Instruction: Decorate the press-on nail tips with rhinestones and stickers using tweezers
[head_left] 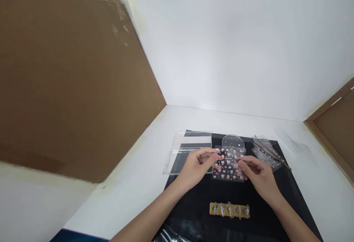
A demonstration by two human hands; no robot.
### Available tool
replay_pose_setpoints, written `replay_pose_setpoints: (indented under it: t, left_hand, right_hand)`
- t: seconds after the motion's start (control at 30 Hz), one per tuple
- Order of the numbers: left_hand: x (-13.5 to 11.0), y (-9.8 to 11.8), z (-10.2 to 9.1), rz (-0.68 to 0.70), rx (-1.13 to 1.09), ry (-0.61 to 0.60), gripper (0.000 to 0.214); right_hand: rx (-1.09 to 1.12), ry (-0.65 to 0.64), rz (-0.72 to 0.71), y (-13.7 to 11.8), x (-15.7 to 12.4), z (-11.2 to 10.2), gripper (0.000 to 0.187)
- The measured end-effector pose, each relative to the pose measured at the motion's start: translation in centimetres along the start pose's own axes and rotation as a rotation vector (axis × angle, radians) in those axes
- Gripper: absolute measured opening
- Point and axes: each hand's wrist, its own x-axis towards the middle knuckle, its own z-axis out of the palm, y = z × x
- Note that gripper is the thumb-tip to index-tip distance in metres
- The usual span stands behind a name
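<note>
My left hand (197,164) and right hand (258,174) are pinched on the side edges of the sticker sheet (228,165), low over the black mat (290,190); it looks thin, light and floppy, so edge-grip only, no creasing.

Bright, even light falls from above, and the far wall (235,50) glares softly. Shadows are faint. The cardboard (69,69) at left bows with wide-angle distortion. The sticker sheet (228,166) looks soft.

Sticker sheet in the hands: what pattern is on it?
The sticker sheet is clear, with rows of small white and reddish figures; head view.
</note>
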Motion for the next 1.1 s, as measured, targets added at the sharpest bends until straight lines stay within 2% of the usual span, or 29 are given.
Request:
replay_pose_setpoints:
  t: [0.17,0.5,0.8,1.1]
  left_hand:
    - [-0.2,-0.1,0.0,0.009,0.128,0.042,0.049]
    - [-0.1,1.2,-0.2,-0.113,0.026,-0.01,0.058]
    - [-0.2,1.5,0.1,-0.146,0.0,-0.004,0.061]
    - [-0.3,1.7,0.0,-0.11,0.085,-0.021,0.06]
  right_hand:
    - [0.0,-0.004,0.016,0.1,0.0,0.2,0.058]
    - [0.012,-0.056,0.027,-0.1,0.2,-0.3,0.06]
    - [-0.019,-0.057,0.022,-0.3,0.0,-0.5,0.062]
    - [-0.144,-0.109,-0.043,-0.3,0.1,-0.9,0.067]
